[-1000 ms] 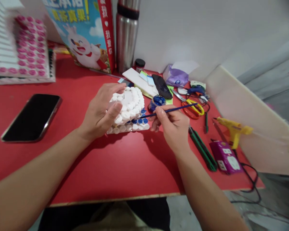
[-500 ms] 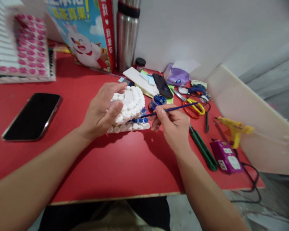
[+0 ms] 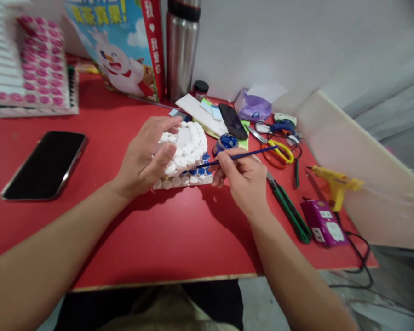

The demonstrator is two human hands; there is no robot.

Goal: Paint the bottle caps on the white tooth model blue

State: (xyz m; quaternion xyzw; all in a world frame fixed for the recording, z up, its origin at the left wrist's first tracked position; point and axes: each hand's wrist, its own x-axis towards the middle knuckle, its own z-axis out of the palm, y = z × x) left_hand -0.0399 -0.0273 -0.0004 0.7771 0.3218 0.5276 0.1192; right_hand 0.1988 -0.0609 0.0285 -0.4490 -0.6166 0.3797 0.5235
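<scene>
A white model covered in small round discs stands on the red table, some of its lower discs coloured blue. My left hand is wrapped round the model's left side, thumb in front and fingers over the top. Between the thumb and fingers of my right hand is a thin dark-blue paintbrush. Its tip reaches in among the lower discs, just under the model's white upper part. Right behind my right fingers stands a small open jar of blue paint.
A phone lies at left. At right are scissors, a green utility knife, a yellow glue gun and a purple box with a cable. A steel bottle and a printed bag stand behind.
My right hand and the paintbrush have shifted slightly left, and the tip sits further in along the row of lower discs. My left hand keeps its hold on the model.
</scene>
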